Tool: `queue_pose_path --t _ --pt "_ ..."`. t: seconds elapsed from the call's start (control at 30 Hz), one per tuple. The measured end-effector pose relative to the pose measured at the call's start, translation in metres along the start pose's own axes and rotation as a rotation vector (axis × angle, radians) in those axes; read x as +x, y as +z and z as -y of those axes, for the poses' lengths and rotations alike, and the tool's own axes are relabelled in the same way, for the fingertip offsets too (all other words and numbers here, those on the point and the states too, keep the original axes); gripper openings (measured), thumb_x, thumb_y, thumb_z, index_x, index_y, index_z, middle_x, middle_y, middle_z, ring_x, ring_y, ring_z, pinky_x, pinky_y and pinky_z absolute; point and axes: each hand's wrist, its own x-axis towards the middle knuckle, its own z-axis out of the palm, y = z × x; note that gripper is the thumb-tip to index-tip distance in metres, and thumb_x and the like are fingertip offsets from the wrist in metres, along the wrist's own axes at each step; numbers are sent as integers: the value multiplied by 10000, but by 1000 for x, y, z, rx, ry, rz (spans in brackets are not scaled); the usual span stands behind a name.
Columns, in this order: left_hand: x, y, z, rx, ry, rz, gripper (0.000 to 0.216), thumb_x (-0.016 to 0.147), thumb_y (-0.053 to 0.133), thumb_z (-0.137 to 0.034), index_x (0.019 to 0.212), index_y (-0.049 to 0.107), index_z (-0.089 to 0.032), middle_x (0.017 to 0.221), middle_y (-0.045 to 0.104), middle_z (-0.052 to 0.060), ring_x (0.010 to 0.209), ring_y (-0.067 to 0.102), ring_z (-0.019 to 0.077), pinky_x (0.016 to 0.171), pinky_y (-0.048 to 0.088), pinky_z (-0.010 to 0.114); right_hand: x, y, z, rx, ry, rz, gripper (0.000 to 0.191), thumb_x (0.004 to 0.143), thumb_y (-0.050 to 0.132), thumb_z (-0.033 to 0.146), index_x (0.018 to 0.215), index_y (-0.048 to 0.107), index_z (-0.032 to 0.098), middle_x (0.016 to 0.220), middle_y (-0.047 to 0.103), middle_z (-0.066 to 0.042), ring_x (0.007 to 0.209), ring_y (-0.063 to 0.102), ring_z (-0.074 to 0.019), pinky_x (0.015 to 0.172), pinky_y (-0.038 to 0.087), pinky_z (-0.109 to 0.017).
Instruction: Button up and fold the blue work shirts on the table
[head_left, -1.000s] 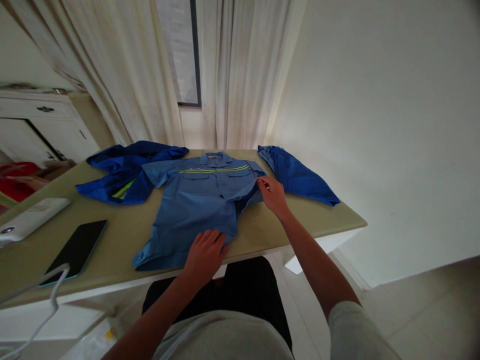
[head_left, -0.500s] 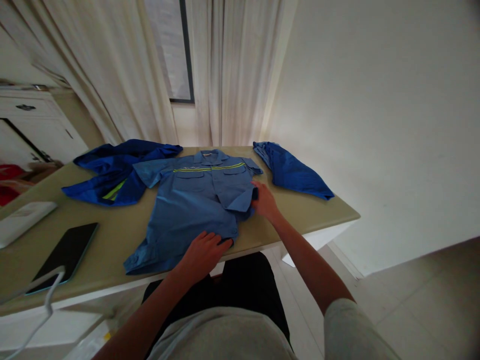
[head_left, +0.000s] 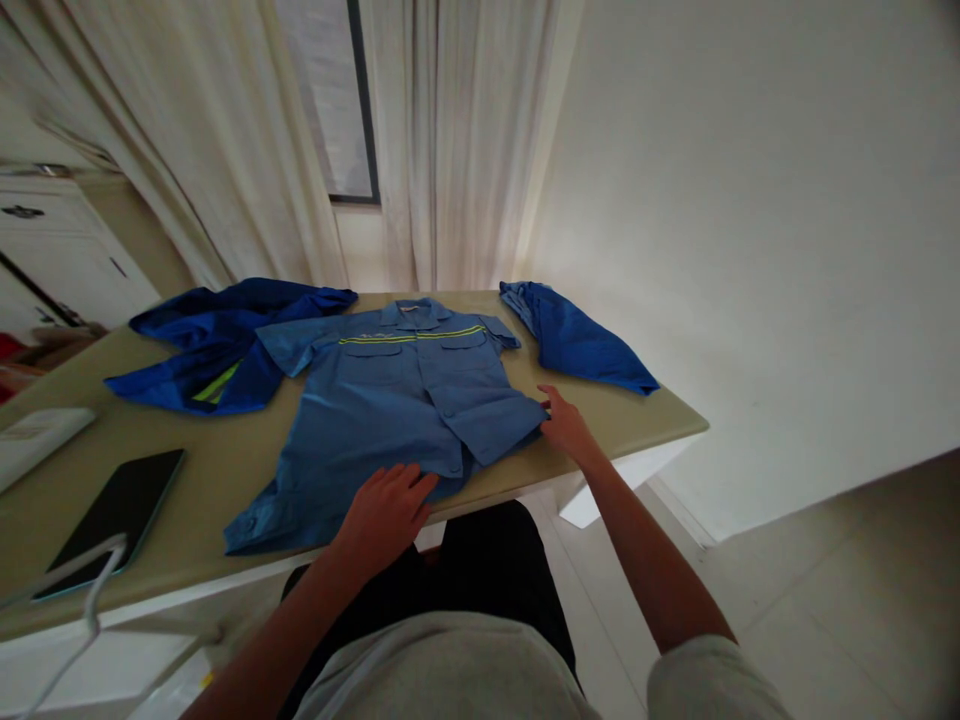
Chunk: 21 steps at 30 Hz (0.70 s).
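Observation:
A blue-grey short-sleeved work shirt (head_left: 382, 400) lies front up on the table, its collar toward the curtain. A yellow-striped band crosses its chest above two flap pockets. Near the hem, my left hand (head_left: 384, 512) rests on the fabric with its fingers laid flat and stretched out. At the hem's right corner, my right hand (head_left: 566, 428) pinches the cloth, one finger pointing outward. The lower right front panel is spread out toward that hand, and the front is parted near the bottom. What lies under my palms is hidden.
Darker blue clothing (head_left: 225, 340) with a yellow-green strip lies crumpled at left. A folded blue garment (head_left: 585, 340) sits at right, near the wall. A black tablet-like device (head_left: 116, 515), a white box-shaped object (head_left: 41, 440) and a white cable (head_left: 94, 600) are at the left.
My right hand has moved right and toward me, drawing the folded-over front panel out flatter. My left hand has shifted slightly left. The view has turned a little.

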Motion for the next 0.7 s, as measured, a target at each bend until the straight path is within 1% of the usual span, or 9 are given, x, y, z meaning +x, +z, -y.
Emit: queue_pose_path --t 0.07,0.17,0.23,0.27,0.4,0.47,0.53,0.63,0.7 --pt "4 4 -6 -4 14 -39 323 936 609 -96 1198 735 -237 1082 675 87 984 642 244 878 540 381 -7 0 -3 93 -24 40 808 702 631 97 1496 526 197 1201 731 -131 947 706 -253 951 559 -423" --pt "5 13 -9 -18 90 -129 454 936 555 -33 1308 706 -245 1075 660 88 948 630 221 862 555 362 -14 -8 -11 243 -6 -86 735 750 609 165 1479 530 213 1248 714 -118 853 695 -205 852 583 -387" --pt "0 19 -9 -25 134 -153 498 936 550 -28 1365 682 -243 1060 668 89 938 640 215 863 561 360 -21 -15 -17 254 31 -149 710 744 579 160 1452 550 211 1229 710 -113 800 674 -184 808 584 -374" --pt "-3 20 -10 -31 150 -145 491 936 555 -35 1365 683 -236 1049 675 90 936 647 216 861 564 360 -26 -18 -21 235 27 -129 724 721 572 143 1441 561 209 1224 706 -111 776 659 -174 798 582 -371" --pt "-13 15 -16 -163 182 -84 318 1004 565 -154 1265 726 -239 1026 703 72 920 678 203 832 567 332 -49 -31 -32 156 -88 97 789 671 546 90 1443 588 249 1254 681 -90 705 589 -142 754 570 -348" --pt "-10 8 -22 -276 177 -65 239 1047 559 -249 1199 744 -255 1021 708 54 921 683 180 830 561 300 -58 -35 -35 115 -105 131 798 674 550 75 1449 594 263 1262 667 -87 716 586 -146 760 571 -351" --pt "1 2 -28 -315 170 -71 222 1059 561 -285 1179 745 -257 1056 708 52 959 675 174 871 554 297 -64 -36 -34 57 -114 125 805 677 576 68 1459 593 257 1277 651 -98 788 620 -174 823 578 -381" --pt "27 -1 -36 -210 142 -99 307 1020 637 -295 1320 692 -259 1255 684 90 1121 637 234 968 539 382 -67 -30 -29 20 -186 117 762 723 606 82 1464 592 258 1330 627 -109 1078 655 -254 1018 540 -457" --pt "44 1 -40 -150 138 -77 309 998 668 -293 1303 702 -260 1295 678 101 1166 619 264 971 537 418 -68 -25 -25 38 -236 113 710 775 579 87 1461 592 268 1344 620 -106 1227 620 -272 1115 489 -486"
